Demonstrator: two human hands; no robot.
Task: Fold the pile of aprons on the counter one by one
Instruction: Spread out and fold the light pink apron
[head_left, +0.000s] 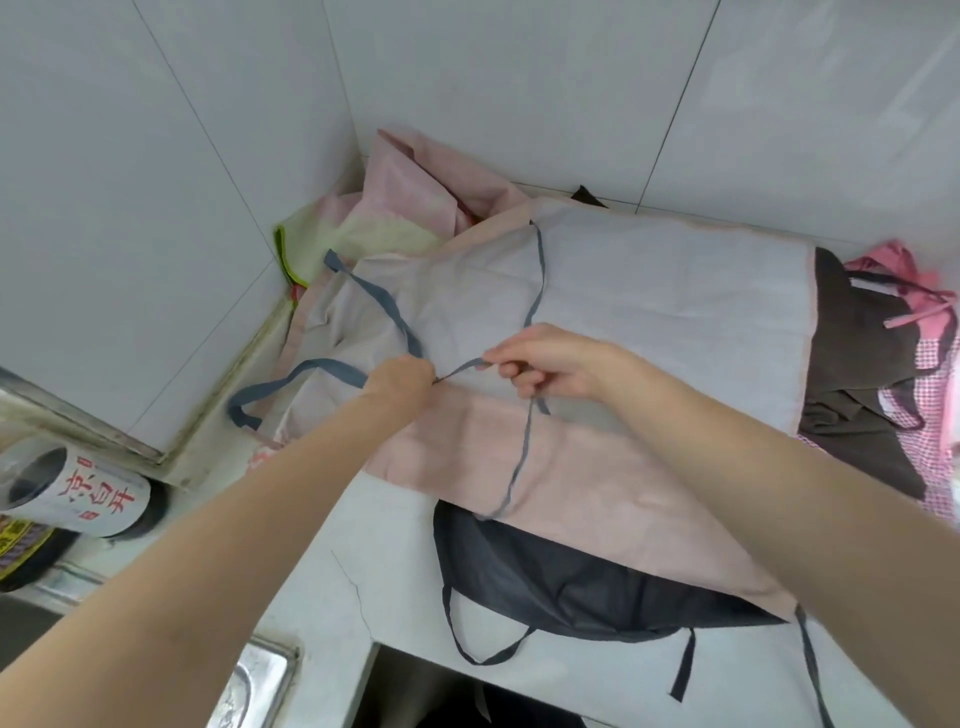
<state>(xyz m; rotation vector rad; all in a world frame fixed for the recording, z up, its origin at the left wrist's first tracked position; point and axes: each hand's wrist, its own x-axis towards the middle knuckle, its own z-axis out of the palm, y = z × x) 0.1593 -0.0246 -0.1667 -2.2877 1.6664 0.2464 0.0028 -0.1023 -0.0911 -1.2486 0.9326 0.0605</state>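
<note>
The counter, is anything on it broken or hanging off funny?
Yes. The counter has a thin crack running across its pale top near the front edge. Also, the dark grey apron droops over that front edge, its straps dangling. Both hands are only gathering the pink apron's grey ties.

soft even light, wide-angle edge distortion

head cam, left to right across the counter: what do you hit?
Labelled bottle → left hand → right hand → brown apron → pink checked apron.
</note>
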